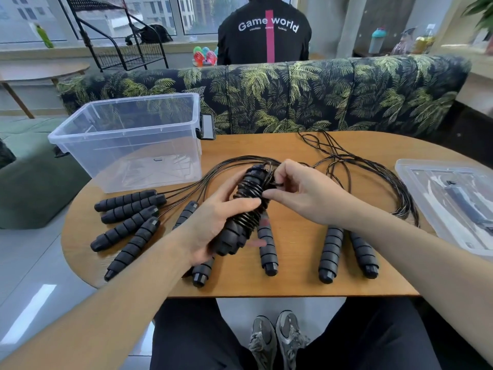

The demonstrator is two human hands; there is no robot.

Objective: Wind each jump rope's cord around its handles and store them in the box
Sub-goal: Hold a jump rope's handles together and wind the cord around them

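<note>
Item in hand: one jump rope [246, 209], handles paired, cord partly coiled round them, held above the table [293, 263]. My left hand [213, 222] grips the handles, fingers curled round; my right hand [298, 190] pinches the cord near the top, apparently tucking its end. Step: finishing the wind. Next: carry it left into the clear box [128, 140], which looks empty.

Table [293, 284]: box [128, 140], ropes [128, 209], lid [450, 204]
</note>
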